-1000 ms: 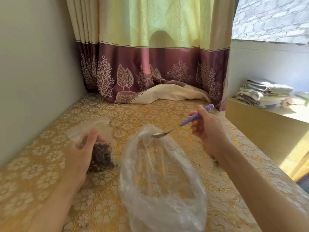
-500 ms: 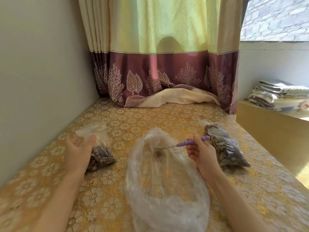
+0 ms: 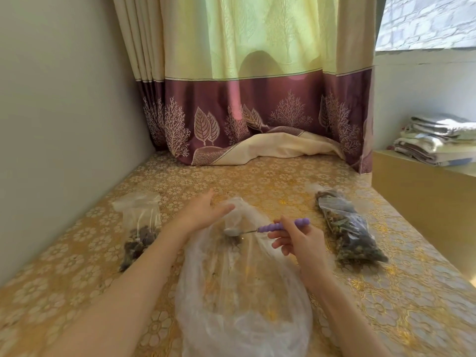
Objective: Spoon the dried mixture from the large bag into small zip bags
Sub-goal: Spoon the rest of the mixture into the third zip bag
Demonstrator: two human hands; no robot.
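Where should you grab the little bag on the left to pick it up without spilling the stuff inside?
Pinch the small zip bag by its clear empty top, the far end, coming down from above. The dark dried mixture sits heaped at the near end, so a grip on the flat top probably lets it hang mouth-up. The left hand is nearest.

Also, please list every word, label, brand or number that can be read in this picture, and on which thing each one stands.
None: no readable text anywhere.
Large bag: clear plastic, no print.
Small zip bags, left and right: no labels visible.
Spoon: plain purple handle, no marking.
Curtain and tablecloth: only leaf, tree and flower patterns.
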